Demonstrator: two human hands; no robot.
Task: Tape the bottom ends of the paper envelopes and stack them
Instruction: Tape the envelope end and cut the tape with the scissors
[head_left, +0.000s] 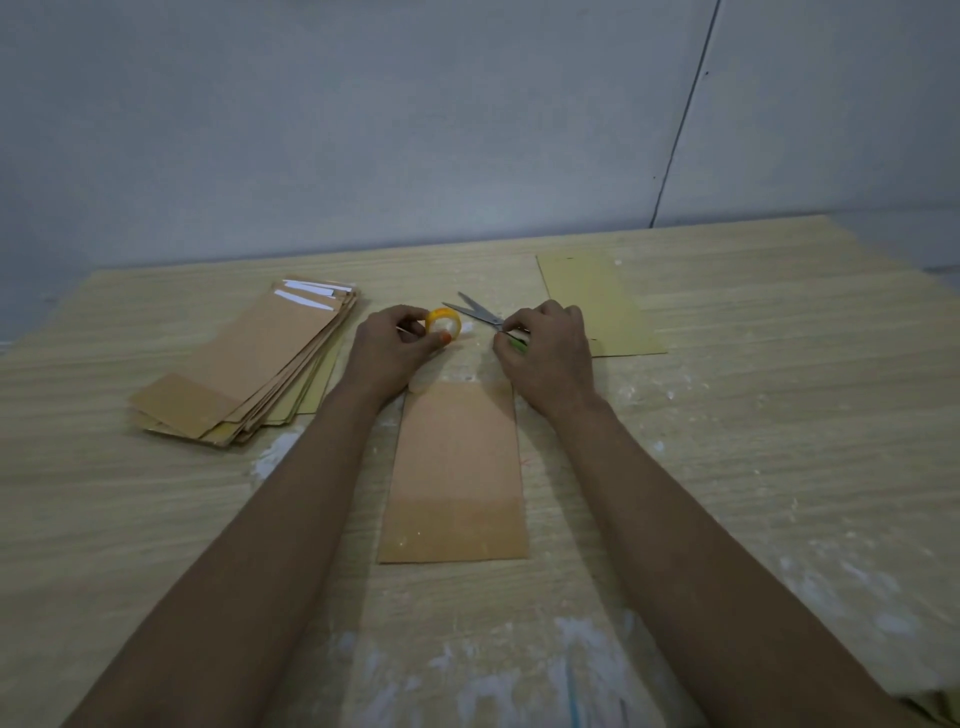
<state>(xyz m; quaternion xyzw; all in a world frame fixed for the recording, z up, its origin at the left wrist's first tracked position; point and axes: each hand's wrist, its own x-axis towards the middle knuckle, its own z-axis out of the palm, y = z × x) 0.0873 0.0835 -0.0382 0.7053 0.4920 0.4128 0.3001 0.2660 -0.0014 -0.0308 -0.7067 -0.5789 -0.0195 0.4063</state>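
Between the 2 forearms, 1 brown paper envelope (453, 467) is being kept flat on the table (753, 441), its long axis running away from the person, so that 1 short end is lying just below both hands, within easy reach for taping. Which end is the bottom cannot be told; a darker band is showing across the near end.

Just beyond that far end, a yellow tape roll (443, 323) is being gripped by the left hand (395, 345), with the fingers (410, 332) curled round its rim and the thumb pressed against its near side. It is apparently being held on edge so that a length of tape can be drawn off toward the right. Whether a strip is already being pulled out cannot be told, since clear tape is not showing against the pale surface.

A pair of scissors (475, 310) is being touched at the handle end by the right hand (548, 348), its fingers bent and closed down on the green handles. The blades are lying parted and pointing away to the left, close beside the roll, probably so that a cut can be made without reaching.

To the left, a fanned stack of envelopes (244, 364) is being kept well apart from the work. To the right, 1 yellowish envelope (597, 306) is lying alone, partly under the right hand's edge; whether it is the start of the finished pile is only a guess.
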